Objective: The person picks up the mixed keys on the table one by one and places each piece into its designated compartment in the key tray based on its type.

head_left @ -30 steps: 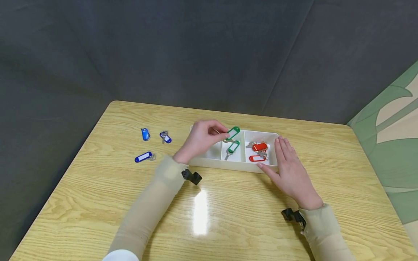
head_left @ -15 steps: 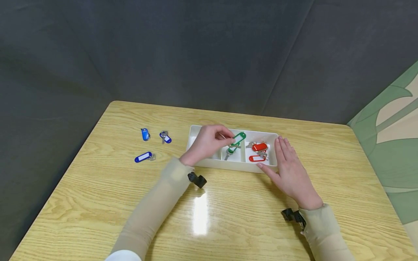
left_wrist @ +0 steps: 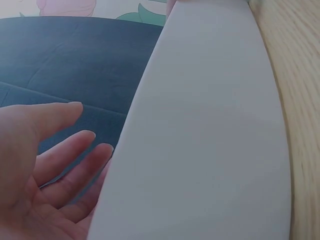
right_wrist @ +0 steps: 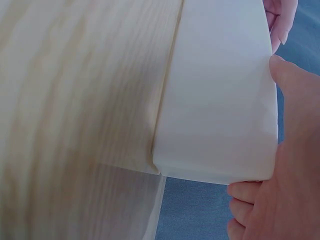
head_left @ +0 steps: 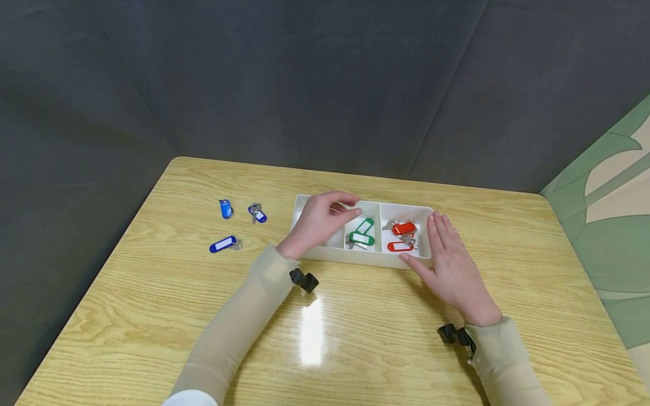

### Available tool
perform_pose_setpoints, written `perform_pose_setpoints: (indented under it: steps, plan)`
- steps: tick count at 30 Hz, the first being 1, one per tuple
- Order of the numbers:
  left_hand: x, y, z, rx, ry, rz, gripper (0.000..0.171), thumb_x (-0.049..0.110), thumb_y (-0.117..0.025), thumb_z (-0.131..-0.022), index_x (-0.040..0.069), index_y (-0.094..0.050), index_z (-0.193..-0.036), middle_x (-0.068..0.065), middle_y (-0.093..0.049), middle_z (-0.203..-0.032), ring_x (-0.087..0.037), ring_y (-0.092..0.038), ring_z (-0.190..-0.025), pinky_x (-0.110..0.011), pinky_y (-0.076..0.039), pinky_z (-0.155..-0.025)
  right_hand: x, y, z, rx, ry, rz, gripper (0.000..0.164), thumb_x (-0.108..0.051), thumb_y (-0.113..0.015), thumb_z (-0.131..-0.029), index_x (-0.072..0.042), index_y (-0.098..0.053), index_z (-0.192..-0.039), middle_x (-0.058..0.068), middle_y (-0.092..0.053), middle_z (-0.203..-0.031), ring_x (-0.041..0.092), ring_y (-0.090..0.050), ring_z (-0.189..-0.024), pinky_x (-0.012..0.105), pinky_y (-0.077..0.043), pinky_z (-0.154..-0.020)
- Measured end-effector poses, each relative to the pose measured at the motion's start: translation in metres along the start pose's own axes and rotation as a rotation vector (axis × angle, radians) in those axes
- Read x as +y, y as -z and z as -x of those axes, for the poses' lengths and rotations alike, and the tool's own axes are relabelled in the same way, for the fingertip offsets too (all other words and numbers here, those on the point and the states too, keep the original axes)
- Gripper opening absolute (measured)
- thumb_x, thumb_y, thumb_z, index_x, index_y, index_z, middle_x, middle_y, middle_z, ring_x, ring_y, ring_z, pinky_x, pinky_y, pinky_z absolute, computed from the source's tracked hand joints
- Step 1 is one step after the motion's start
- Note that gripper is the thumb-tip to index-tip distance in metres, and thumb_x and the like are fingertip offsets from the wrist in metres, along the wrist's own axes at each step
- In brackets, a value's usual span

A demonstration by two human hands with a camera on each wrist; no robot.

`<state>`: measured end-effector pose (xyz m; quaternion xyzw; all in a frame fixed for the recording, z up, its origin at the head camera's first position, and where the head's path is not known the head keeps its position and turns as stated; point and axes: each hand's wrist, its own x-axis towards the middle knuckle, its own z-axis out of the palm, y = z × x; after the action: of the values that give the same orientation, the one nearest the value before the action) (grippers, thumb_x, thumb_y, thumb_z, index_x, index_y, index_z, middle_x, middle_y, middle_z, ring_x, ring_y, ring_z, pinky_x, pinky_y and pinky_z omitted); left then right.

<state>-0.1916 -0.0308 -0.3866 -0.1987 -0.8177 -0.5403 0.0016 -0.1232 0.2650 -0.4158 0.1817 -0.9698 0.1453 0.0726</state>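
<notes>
A white tray with three compartments stands on the table. Over its left part hovers my left hand, thumb and fingers apart with nothing between them. Below the fingertips, the middle compartment holds a green key tag that partly overlaps another green key tag, with keys beside them. Red key tags and their keys lie in the right compartment. My right hand rests against the tray's right end, fingers straight along it and thumb at the front rim. The left compartment is partly hidden by my left hand.
Left of the tray on the wooden table lie a light blue key tag, a dark blue tag with keys on it, and another dark blue tag. A dark curtain hangs behind the table.
My left hand lowered a green key tag into the middle compartment and let go of it. The fingers have since drawn back slightly left. The right hand has stayed put.
</notes>
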Motion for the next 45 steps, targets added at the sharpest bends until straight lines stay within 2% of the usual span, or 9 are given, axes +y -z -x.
perform_pose_setpoints:
  steps: [9, 18, 22, 27, 37, 45]
  plan:
    - [0.0, 0.005, 0.004, 0.013, -0.009, 0.024, 0.03, 0.023, -0.073, -0.097, 0.006, -0.073, -0.123, -0.004, -0.073, -0.115, -0.011, -0.067, -0.091, -0.025, -0.054, -0.083, 0.0, 0.0, -0.001, -0.006, 0.002, 0.002, 0.098, -0.057, -0.059, -0.098, 0.009, -0.017, -0.158, 0.027, -0.013, -0.165, 0.038, -0.008, -0.153, 0.047, -0.008, -0.122]
    - [-0.002, 0.012, 0.009, 0.025, -0.009, 0.049, 0.031, 0.023, -0.073, -0.097, 0.007, -0.073, -0.123, 0.005, -0.073, -0.11, -0.011, -0.068, -0.092, -0.028, -0.055, -0.083, -0.001, 0.001, 0.0, -0.009, -0.003, -0.001, 0.099, -0.057, -0.059, -0.098, 0.008, -0.016, -0.158, 0.026, -0.013, -0.165, 0.038, -0.008, -0.153, 0.049, -0.01, -0.122]
    - [-0.005, 0.017, 0.012, 0.042, -0.013, 0.05, 0.03, 0.023, -0.073, -0.097, 0.007, -0.073, -0.123, 0.002, -0.073, -0.111, -0.012, -0.068, -0.092, -0.028, -0.055, -0.083, -0.001, 0.001, 0.001, -0.01, -0.003, -0.006, 0.098, -0.056, -0.059, -0.098, 0.008, -0.016, -0.158, 0.027, -0.013, -0.165, 0.039, -0.008, -0.153, 0.049, -0.01, -0.122]
    - [-0.007, 0.024, 0.015, 0.066, -0.004, 0.037, 0.028, 0.024, -0.073, -0.098, 0.009, -0.074, -0.122, 0.006, -0.073, -0.111, -0.012, -0.068, -0.091, -0.029, -0.055, -0.083, -0.001, 0.002, 0.001, -0.008, 0.0, -0.005, 0.098, -0.056, -0.059, -0.098, 0.008, -0.015, -0.158, 0.027, -0.013, -0.165, 0.04, -0.008, -0.152, 0.049, -0.009, -0.122]
    - [-0.012, 0.037, 0.022, 0.085, 0.0, -0.014, 0.028, 0.026, -0.072, -0.098, 0.014, -0.073, -0.123, 0.005, -0.073, -0.113, -0.011, -0.067, -0.092, -0.029, -0.055, -0.084, -0.002, 0.002, 0.0, -0.013, 0.004, -0.008, 0.098, -0.056, -0.059, -0.099, 0.008, -0.015, -0.158, 0.027, -0.012, -0.165, 0.04, -0.007, -0.152, 0.05, -0.008, -0.122]
    - [-0.013, 0.045, 0.026, 0.093, 0.0, -0.011, 0.028, 0.027, -0.07, -0.099, 0.013, -0.073, -0.124, -0.003, -0.073, -0.116, -0.013, -0.067, -0.093, -0.031, -0.055, -0.084, -0.002, 0.003, 0.001, -0.012, 0.009, 0.003, 0.098, -0.056, -0.059, -0.098, 0.008, -0.015, -0.158, 0.026, -0.013, -0.165, 0.039, -0.007, -0.153, 0.047, -0.007, -0.123]
